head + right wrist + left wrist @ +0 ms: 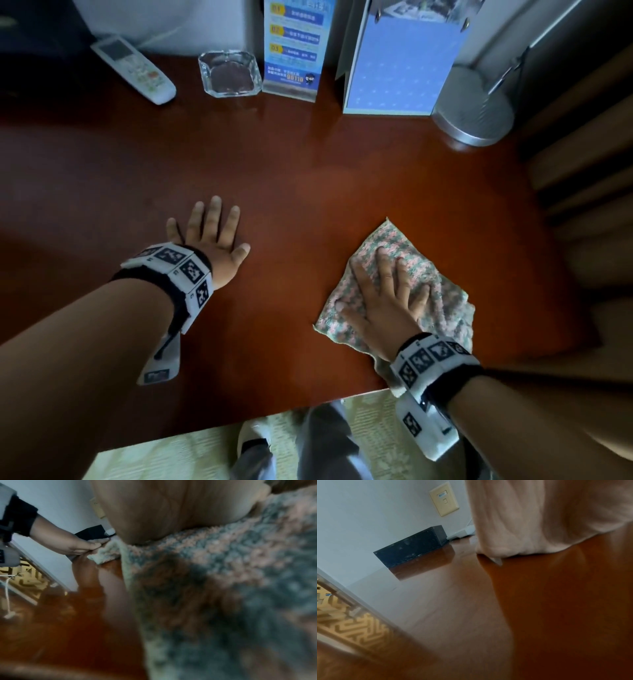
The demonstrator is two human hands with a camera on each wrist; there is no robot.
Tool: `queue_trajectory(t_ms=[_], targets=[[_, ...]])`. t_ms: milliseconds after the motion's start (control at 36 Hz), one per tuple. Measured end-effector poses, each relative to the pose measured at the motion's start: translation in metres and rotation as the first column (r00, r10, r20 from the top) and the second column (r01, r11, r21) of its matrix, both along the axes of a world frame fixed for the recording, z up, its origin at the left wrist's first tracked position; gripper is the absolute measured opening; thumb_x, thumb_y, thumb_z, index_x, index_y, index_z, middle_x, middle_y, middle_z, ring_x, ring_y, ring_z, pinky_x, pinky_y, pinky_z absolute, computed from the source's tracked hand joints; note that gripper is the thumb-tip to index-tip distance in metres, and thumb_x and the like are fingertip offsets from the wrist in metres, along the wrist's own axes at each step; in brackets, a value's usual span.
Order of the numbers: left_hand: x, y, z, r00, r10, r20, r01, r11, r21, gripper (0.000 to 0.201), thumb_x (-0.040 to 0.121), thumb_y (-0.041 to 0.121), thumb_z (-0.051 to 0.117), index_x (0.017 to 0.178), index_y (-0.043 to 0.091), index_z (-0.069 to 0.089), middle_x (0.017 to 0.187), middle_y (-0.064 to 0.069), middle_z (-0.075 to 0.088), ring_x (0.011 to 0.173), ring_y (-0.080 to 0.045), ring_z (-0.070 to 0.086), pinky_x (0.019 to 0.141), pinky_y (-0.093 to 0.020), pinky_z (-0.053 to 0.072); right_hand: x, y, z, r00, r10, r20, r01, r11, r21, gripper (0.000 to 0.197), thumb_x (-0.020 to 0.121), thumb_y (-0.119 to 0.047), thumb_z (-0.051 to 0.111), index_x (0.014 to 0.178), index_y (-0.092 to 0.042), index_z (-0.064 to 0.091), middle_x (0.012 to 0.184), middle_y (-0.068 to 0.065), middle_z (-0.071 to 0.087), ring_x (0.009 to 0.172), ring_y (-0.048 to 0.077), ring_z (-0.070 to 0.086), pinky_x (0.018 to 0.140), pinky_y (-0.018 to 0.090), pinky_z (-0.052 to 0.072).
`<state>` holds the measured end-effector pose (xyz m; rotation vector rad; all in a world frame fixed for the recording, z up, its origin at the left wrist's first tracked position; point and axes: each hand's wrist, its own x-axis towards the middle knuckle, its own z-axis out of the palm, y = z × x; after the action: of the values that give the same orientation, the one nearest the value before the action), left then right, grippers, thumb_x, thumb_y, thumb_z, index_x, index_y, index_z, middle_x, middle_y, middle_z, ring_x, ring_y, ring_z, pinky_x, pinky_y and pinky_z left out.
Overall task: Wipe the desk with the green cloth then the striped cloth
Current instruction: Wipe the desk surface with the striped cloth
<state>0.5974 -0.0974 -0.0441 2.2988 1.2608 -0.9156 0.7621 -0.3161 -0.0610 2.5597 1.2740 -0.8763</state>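
Observation:
A pink-and-green striped cloth [400, 274] lies spread on the reddish-brown desk [308, 178], near its front right. My right hand [383, 294] lies flat on the cloth with fingers straight and spread, pressing it down. In the right wrist view the cloth [231, 574] fills the right side under my palm [171, 511]. My left hand [212, 236] rests flat on bare desk to the left, fingers spread, holding nothing. It also shows in the right wrist view as a flat hand [77, 545]. No green cloth is in view.
Along the desk's back stand a white remote [133, 68], a glass ashtray [229, 73], a blue sign card [294, 48], a blue paper bag [400, 65] and a round silver lamp base [474, 106]. A black box [411, 546] sits by the wall. Wooden slats [582, 171] flank the right edge.

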Motion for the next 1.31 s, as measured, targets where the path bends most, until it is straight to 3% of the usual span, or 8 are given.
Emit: queue_trajectory(t_ms=[194,333,472,667,778,861,972,1305], targets=[[0.013,0.012,0.011,0.997,0.039,-0.067,-0.043,0.997,-0.070,0.066,0.096,0.056,0.016,0.148,0.031,-0.017,0.154,0.001,-0.028,0.143,-0.024,-0.021,0.115,-0.053,0.000,0.021,0.047,0.003,1.000,-0.009,-0.022,0.010,1.000,0.014,0.075,0.087,-0.074,0.022,0.143,-0.049,-0.020,0.149,-0.007,-0.040,0.136,0.027,-0.037,0.103,0.070,-0.016],[0.053,0.027,0.037,0.998,0.036,0.042,-0.042,0.988,0.146,0.056,0.098,0.048,0.020,0.148,0.024,0.016,0.154,-0.005,0.014,0.143,-0.027,0.011,0.114,-0.057,0.002,0.034,0.082,0.004,0.999,-0.019,-0.030,0.020,0.999,0.027,0.075,0.088,-0.071,0.027,0.145,-0.046,-0.017,0.151,-0.006,-0.037,0.136,0.028,-0.037,0.103,0.071,-0.014],[0.090,0.028,0.027,0.995,-0.001,0.097,-0.018,0.980,0.197,0.060,0.101,0.041,0.017,0.149,0.023,-0.014,0.157,0.002,-0.020,0.143,-0.020,-0.020,0.113,-0.056,-0.008,0.044,0.114,0.002,0.998,-0.062,-0.025,0.062,0.998,0.027,0.076,0.088,-0.071,0.028,0.145,-0.046,-0.015,0.151,-0.004,-0.038,0.137,0.031,-0.036,0.102,0.071,-0.015],[0.103,0.025,-0.001,0.988,0.122,0.100,-0.133,0.983,0.122,0.061,0.101,0.044,0.013,0.148,0.022,-0.019,0.154,0.002,-0.027,0.143,-0.020,-0.021,0.115,-0.053,-0.006,0.053,0.140,0.007,0.992,-0.096,-0.078,0.094,0.995,-0.030,0.079,0.088,-0.072,0.027,0.146,-0.042,-0.018,0.151,-0.001,-0.037,0.137,0.034,-0.035,0.103,0.070,-0.015],[0.099,0.025,-0.015,0.987,0.108,0.123,-0.127,0.978,0.167,0.063,0.099,0.048,0.012,0.148,0.022,-0.019,0.154,0.002,-0.026,0.144,-0.020,-0.020,0.114,-0.053,-0.007,0.078,0.126,0.025,0.960,0.278,0.018,-0.276,0.958,-0.081,0.074,0.094,-0.061,0.027,0.150,-0.032,-0.012,0.156,0.007,-0.025,0.143,0.034,-0.022,0.109,0.066,-0.009],[0.098,0.023,-0.020,0.984,0.111,0.138,-0.136,0.974,0.184,0.065,0.098,0.049,0.013,0.148,0.022,-0.019,0.155,0.002,-0.026,0.144,-0.021,-0.019,0.114,-0.053,-0.006,0.096,0.117,0.031,0.799,0.596,0.083,-0.596,0.803,-0.023,0.069,0.097,-0.054,0.029,0.152,-0.029,-0.003,0.158,0.002,-0.020,0.145,0.027,-0.019,0.110,0.062,-0.012],[0.099,0.024,-0.022,0.981,0.129,0.147,-0.152,0.975,0.164,0.065,0.098,0.049,0.012,0.147,0.022,-0.021,0.154,0.002,-0.028,0.143,-0.020,-0.022,0.114,-0.052,-0.007,0.115,0.129,0.017,0.640,0.768,-0.009,-0.768,0.639,-0.035,0.071,0.096,-0.059,0.027,0.142,-0.041,-0.024,0.150,-0.007,-0.035,0.142,0.021,-0.027,0.111,0.060,-0.013],[0.100,0.025,-0.020,0.983,0.149,0.108,-0.162,0.978,0.131,0.062,0.098,0.048,0.008,0.144,0.025,-0.026,0.151,0.003,-0.033,0.141,-0.020,-0.026,0.114,-0.052,-0.009,0.118,0.213,-0.010,0.845,0.534,0.036,-0.534,0.837,0.117,0.078,0.081,-0.080,0.027,0.143,-0.053,-0.013,0.154,-0.016,-0.029,0.142,0.018,-0.026,0.107,0.063,-0.017]])
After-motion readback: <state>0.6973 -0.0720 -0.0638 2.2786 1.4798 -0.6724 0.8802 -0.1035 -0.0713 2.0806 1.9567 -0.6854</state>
